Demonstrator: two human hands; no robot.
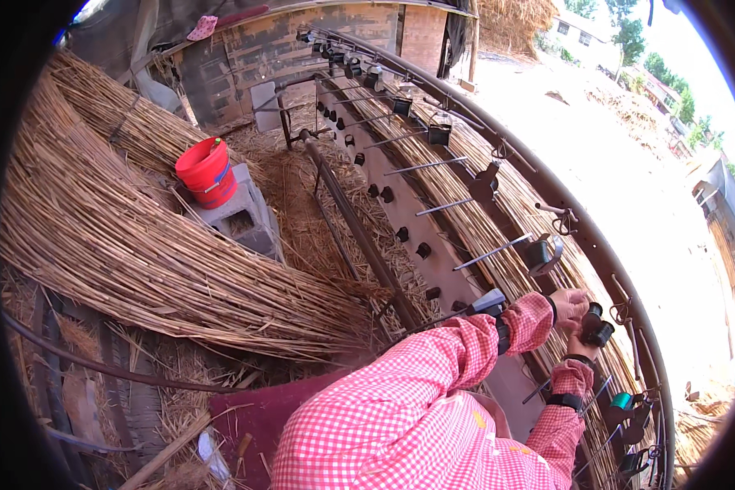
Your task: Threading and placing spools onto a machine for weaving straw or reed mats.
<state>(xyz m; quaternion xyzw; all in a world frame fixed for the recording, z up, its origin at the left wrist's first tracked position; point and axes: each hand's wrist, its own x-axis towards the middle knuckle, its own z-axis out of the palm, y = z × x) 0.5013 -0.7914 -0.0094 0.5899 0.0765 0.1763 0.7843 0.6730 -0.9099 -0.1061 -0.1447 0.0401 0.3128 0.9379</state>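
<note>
My left hand is at the near end of a long curved metal rail, its fingers drawn together just above a pair of black spools. What lies between those fingers is too small to tell. My right hand is wrapped around the black spools from below, close against the left. Both hands are over a layer of long dry reeds lying along the frame. A black block hangs just beyond my left hand, beside a thin metal rod. Nearer me sits a spool with green thread.
The curved metal rail carries several hanging black blocks. A large heap of reeds lies at left. A red bucket stands on a grey concrete block. A brown metal bar runs beside the frame. Straw covers the ground.
</note>
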